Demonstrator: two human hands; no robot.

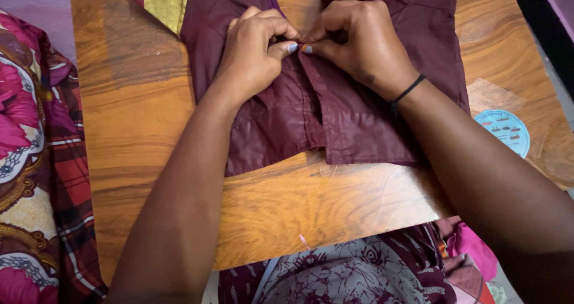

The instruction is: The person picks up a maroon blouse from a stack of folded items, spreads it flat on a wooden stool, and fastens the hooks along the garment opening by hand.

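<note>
A wooden table (149,130) with a strong orange-brown grain is filling most of the view, and a maroon blouse (359,118) is lying flat on its far half, front opening facing up. Gold trim (164,2) is showing at the blouse's upper left edge. To the right of the blouse, a round pale blue sticker (503,131) with small red and dark marks is sitting on the tabletop under a clear film. Left of the blouse, beyond the table edge, patterned cloth (30,160) in pink, red plaid and cream is piling up. Below the blouse, past the table's near edge, maroon printed fabric (335,277) is showing.

The left hand (254,55) and the right hand (359,43) are meeting at the blouse's centre opening, each pinching a fabric edge between thumb and fingers, thumb tips nearly touching. A black band (406,91) is circling the right wrist.
</note>
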